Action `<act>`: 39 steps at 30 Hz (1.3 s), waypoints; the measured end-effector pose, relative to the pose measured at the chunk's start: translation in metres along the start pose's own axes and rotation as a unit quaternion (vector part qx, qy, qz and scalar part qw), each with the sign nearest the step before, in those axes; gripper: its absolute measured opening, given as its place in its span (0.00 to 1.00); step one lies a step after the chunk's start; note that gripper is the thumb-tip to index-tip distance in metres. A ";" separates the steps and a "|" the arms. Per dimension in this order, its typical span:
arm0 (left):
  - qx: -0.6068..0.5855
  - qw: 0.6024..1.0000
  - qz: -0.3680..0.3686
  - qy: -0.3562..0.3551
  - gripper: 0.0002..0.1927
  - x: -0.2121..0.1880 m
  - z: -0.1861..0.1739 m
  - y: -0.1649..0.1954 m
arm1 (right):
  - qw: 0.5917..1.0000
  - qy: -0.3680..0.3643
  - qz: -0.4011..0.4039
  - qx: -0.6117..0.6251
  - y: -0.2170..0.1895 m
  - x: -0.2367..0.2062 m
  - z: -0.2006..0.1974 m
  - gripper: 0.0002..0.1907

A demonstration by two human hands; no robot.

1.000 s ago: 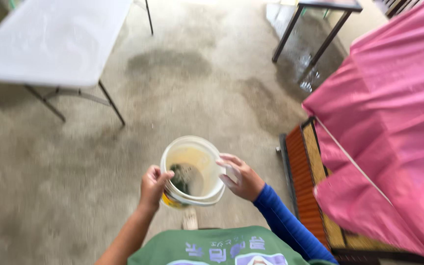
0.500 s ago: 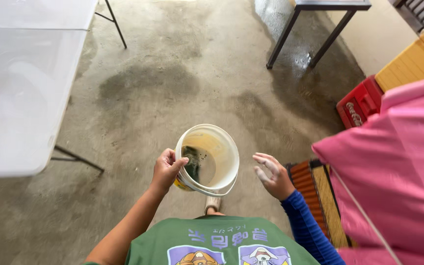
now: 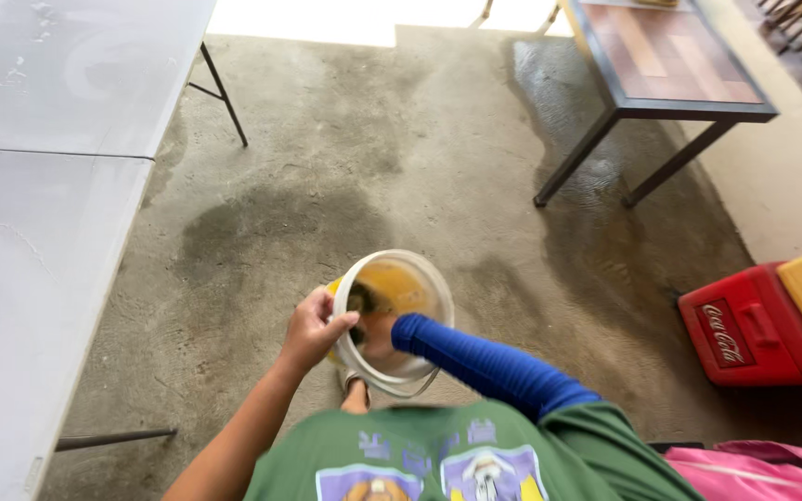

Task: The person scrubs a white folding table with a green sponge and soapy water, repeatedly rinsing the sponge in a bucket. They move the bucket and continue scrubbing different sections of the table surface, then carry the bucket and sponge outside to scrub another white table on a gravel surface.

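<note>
One hand has moved: the right hand, beside the white bucket half a second ago, now reaches inside, fingers hidden. Left hand fingers curl around the rim, above the concrete floor.

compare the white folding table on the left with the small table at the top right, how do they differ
The white folding table has a plain pale top, marked with faint smears; the small table has a reddish-brown top of wooden planks in a dark frame. The folding table runs long down the left edge of the view, while the small table is compact, with its corner and two legs in view. The folding table's legs are thin rods; the small table's are thicker bars. Both stand on the stained concrete floor.
</note>
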State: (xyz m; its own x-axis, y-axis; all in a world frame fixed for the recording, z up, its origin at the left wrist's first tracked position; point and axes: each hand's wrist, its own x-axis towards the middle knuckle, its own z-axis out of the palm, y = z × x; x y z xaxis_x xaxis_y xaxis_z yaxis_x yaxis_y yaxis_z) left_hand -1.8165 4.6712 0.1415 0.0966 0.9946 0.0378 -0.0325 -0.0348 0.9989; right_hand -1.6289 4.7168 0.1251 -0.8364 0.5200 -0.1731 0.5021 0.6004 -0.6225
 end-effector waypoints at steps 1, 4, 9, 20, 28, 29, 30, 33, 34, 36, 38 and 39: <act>-0.003 1.000 -0.012 -0.007 0.16 0.035 -0.010 -0.001 | 1.000 0.009 -0.007 -0.008 0.010 0.028 -0.023 0.33; 0.007 0.999 0.012 -0.044 0.16 0.142 -0.037 -0.001 | 0.996 0.044 0.004 -0.073 0.056 0.102 -0.093 0.30; -0.001 0.995 0.050 -0.082 0.15 0.324 -0.071 0.010 | 0.991 0.074 0.059 -0.091 0.145 0.198 -0.216 0.23; 0.064 0.987 0.026 -0.145 0.16 0.726 -0.095 -0.002 | 0.982 0.167 0.026 -0.078 0.415 0.383 -0.425 0.18; -0.010 0.997 -0.008 -0.076 0.15 0.953 -0.150 -0.046 | 0.985 0.098 0.035 -0.135 0.566 0.556 -0.566 0.15; -0.027 0.997 -0.013 -0.069 0.15 0.980 -0.158 -0.052 | 0.987 0.068 0.040 -0.140 0.573 0.575 -0.592 0.16; -0.042 0.997 -0.014 -0.062 0.15 1.009 -0.166 -0.058 | 0.987 0.041 0.043 -0.149 0.596 0.595 -0.607 0.16; -0.065 0.996 -0.043 -0.043 0.13 1.103 -0.187 -0.070 | 0.977 0.030 0.020 -0.212 0.644 0.645 -0.679 0.16; -0.082 0.995 -0.048 -0.033 0.13 1.136 -0.193 -0.072 | 0.977 0.047 0.006 -0.208 0.662 0.658 -0.704 0.17; -0.111 0.993 -0.031 -0.030 0.13 1.205 -0.200 -0.074 | 0.969 0.101 -0.015 -0.224 0.697 0.679 -0.752 0.18; -0.089 0.995 -0.017 -0.048 0.12 1.279 -0.203 -0.072 | 0.961 0.144 0.004 -0.236 0.733 0.695 -0.797 0.14; -0.080 0.995 -0.020 -0.053 0.12 1.317 -0.201 -0.071 | 0.959 0.158 0.014 -0.234 0.753 0.702 -0.819 0.13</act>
State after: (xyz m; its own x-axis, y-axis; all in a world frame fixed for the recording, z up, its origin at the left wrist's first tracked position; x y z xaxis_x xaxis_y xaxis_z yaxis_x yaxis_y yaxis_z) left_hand -1.8872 6.0037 0.1149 0.2043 0.9789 0.0086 -0.1828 0.0295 0.9827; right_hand -1.6584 6.0313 0.1598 -0.7500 0.6535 0.1022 0.6287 0.7523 -0.1971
